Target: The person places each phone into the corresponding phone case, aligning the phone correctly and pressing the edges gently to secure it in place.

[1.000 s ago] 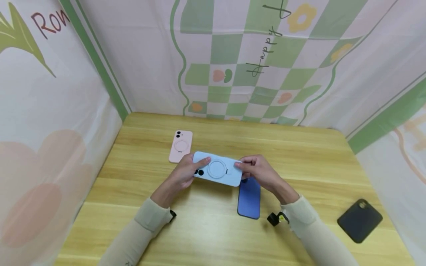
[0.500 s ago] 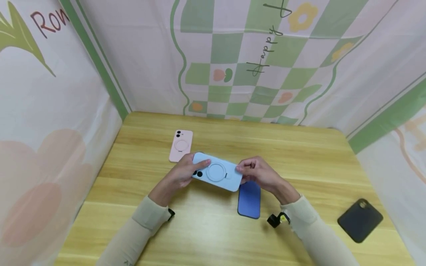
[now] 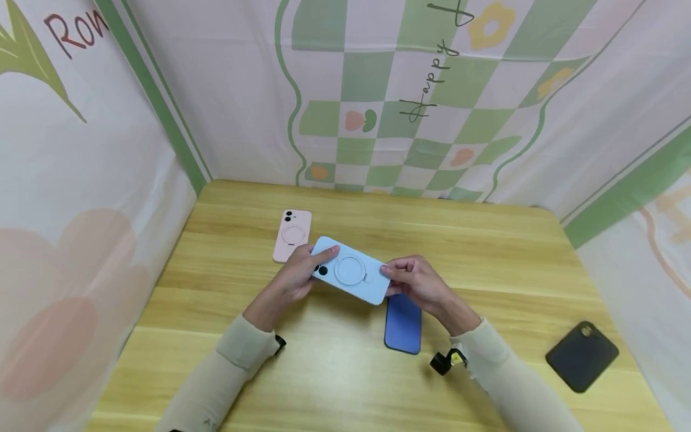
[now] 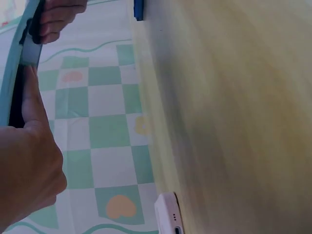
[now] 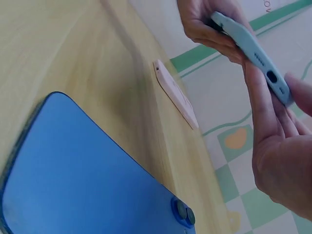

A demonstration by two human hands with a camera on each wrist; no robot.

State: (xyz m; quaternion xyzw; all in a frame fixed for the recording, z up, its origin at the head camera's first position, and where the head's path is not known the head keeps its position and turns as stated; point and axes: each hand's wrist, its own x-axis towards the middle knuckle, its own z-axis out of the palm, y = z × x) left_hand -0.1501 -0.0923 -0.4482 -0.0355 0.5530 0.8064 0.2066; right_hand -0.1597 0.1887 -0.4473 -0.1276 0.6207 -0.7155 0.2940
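Note:
Above the middle of the table, both hands hold a light blue phone case [image 3: 351,270] with a ring on its back and black camera circles at its left end. My left hand [image 3: 293,273] grips that camera end, thumb lying across the back. At the opposite end my right hand [image 3: 418,282] pinches a corner between thumb and fingers. Seen from the left wrist, the underside of the case [image 4: 18,73] is dark, with left fingers spread beneath it. The right wrist view shows its bottom edge [image 5: 263,66] with port and speaker cutouts.
A blue phone [image 3: 403,324] lies below the right hand, its camera bump showing in the right wrist view. Behind the left hand lies a pink ringed phone case [image 3: 292,234]. A black phone case [image 3: 582,358] rests at the right of the wooden table [image 3: 335,372]. Printed curtains [image 3: 243,90] enclose the table.
The light blue case has tilted slightly, its left end higher and its right end lower than a second ago. Both hands keep their hold; the other things stay put.

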